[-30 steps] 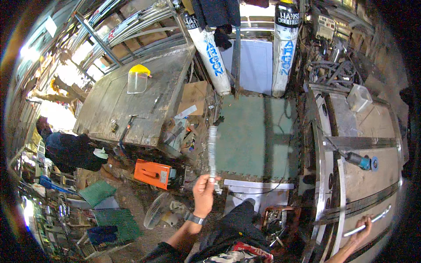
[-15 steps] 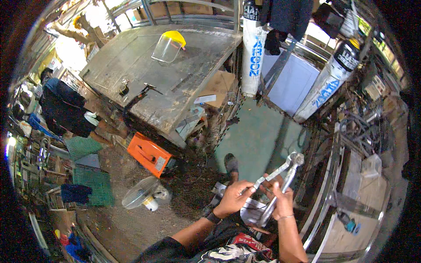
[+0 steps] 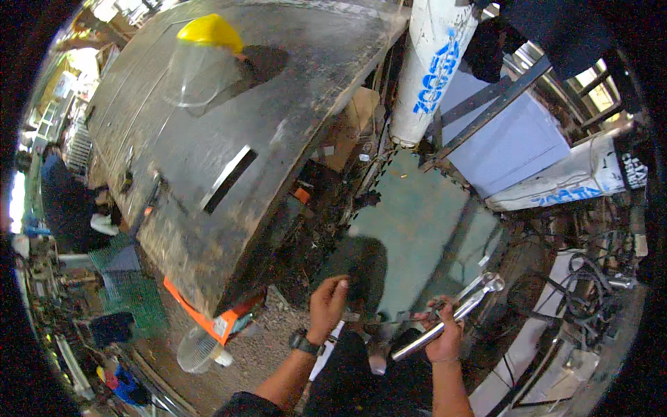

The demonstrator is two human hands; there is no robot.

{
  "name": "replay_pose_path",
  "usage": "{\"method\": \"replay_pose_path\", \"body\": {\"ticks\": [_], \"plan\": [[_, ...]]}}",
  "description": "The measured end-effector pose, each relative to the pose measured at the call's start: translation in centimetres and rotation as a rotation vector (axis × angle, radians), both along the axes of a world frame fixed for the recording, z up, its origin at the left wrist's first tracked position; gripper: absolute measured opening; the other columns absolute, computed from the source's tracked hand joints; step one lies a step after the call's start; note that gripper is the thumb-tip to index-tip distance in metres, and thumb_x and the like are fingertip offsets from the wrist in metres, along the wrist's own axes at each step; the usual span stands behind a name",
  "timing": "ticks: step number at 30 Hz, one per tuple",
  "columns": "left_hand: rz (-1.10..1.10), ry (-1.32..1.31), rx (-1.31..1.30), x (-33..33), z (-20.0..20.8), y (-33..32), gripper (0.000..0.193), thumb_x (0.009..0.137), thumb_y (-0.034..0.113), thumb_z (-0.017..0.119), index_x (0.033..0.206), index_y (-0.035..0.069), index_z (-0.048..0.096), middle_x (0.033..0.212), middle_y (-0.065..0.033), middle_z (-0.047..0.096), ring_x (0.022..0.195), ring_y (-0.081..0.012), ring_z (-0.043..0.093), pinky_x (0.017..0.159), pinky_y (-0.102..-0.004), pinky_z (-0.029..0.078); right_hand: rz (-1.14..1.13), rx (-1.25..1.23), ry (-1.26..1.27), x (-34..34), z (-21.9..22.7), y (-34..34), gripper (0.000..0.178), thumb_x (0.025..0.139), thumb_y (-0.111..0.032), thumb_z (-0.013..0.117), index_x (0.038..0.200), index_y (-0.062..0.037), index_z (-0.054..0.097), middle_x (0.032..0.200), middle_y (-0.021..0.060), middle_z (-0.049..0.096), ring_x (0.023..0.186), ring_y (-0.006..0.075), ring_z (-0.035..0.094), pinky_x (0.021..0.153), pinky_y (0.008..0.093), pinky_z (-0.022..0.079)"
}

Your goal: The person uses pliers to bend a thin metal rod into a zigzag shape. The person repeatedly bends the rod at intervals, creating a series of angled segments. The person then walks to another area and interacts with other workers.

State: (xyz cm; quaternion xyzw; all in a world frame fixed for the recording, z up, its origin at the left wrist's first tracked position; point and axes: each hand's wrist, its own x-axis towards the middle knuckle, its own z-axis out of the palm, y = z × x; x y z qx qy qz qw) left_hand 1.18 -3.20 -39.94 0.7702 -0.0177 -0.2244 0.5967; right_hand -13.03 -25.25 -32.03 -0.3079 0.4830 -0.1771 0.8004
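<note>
My right hand [image 3: 445, 333] is closed around a long shiny metal rod [image 3: 460, 316], which slants up to the right and ends in a round, ring-like head. A second bright piece shows beside that head; whether it is joined cannot be made out. My left hand [image 3: 326, 309], with a dark watch at its wrist, is raised apart from the rod. Its fingers are loosely bent and nothing shows in them. Over the worktable [image 3: 292, 97] is a short flat metal bar [image 3: 226, 175] with a dark band alongside; whether it touches the top is unclear.
A yellow face shield [image 3: 208, 35] and a clamp [image 3: 149, 198] are on the worktable. White gas cylinders [image 3: 431, 76] stand or lean beyond the green mat [image 3: 417, 229]. An orange machine [image 3: 215, 323] and a fan [image 3: 198, 351] are left of my legs. Another person [image 3: 66, 198] is at far left.
My view has swung closer to the worktable. My left hand has let go of the metal piece and moved away from my right hand. A flat bar now shows over the tabletop.
</note>
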Motion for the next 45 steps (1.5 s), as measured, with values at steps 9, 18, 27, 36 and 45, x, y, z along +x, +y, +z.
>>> {"method": "replay_pose_path", "body": {"ticks": [9, 18, 27, 36, 45], "plan": [[-0.097, -0.078, 0.615, 15.9, -29.6, -3.1, 0.051, 0.100, 0.035, 0.066, 0.140, 0.006, 0.055, 0.119, -0.0160, 0.066, 0.108, -0.0334, 0.063, 0.093, -0.0471, 0.051, -0.093, 0.085, 0.120, 12.2, -15.1, -12.6, 0.032, 0.100, -0.032, 0.070, 0.120, -0.0081, 0.062, 0.100, 0.0085, 0.070, 0.070, 0.0192, 0.069, 0.062, 0.0327, 0.058], [-0.227, -0.063, 0.888, 28.4, -53.8, -8.1, 0.057, 0.091, 0.037, 0.072, 0.135, 0.004, 0.056, 0.119, -0.0178, 0.067, 0.106, -0.0342, 0.065, 0.090, -0.0480, 0.053, -0.048, 0.147, 0.167, 14.9, -32.2, -15.9, 0.032, 0.099, -0.028, 0.070, 0.121, -0.0087, 0.058, 0.099, 0.0106, 0.067, 0.074, 0.0234, 0.067, 0.060, 0.0369, 0.060], [-0.214, -0.248, 1.359, 31.6, -62.2, -9.6, 0.063, 0.081, 0.038, 0.078, 0.127, 0.001, 0.058, 0.116, -0.0209, 0.068, 0.102, -0.0339, 0.068, 0.086, -0.0474, 0.056, 0.094, 0.352, 0.324, 10.4, -38.6, -16.6, 0.034, 0.100, -0.037, 0.068, 0.116, -0.0097, 0.056, 0.095, 0.0071, 0.063, 0.072, 0.0259, 0.066, 0.064, 0.0462, 0.060], [-0.332, -0.162, 1.025, 37.4, -53.4, -9.9, 0.061, 0.073, 0.037, 0.082, 0.116, -0.002, 0.063, 0.108, -0.0238, 0.071, 0.096, -0.0321, 0.071, 0.081, -0.0466, 0.058, 0.169, 0.308, 0.307, 12.2, -37.1, -16.8, 0.034, 0.098, -0.028, 0.070, 0.121, -0.0062, 0.057, 0.100, 0.0083, 0.066, 0.081, 0.0262, 0.070, 0.066, 0.0456, 0.063], [0.378, -0.014, 0.476, 44.7, -43.1, -7.2, 0.026, 0.079, 0.024, 0.077, 0.086, 0.000, 0.072, 0.080, -0.0100, 0.072, 0.066, -0.0235, 0.068, 0.061, -0.0395, 0.055, 0.182, 0.405, 0.294, 16.1, -34.6, -16.9, 0.027, 0.097, -0.020, 0.071, 0.117, -0.0051, 0.060, 0.100, 0.0119, 0.071, 0.091, 0.0286, 0.072, 0.073, 0.0419, 0.061]]}}
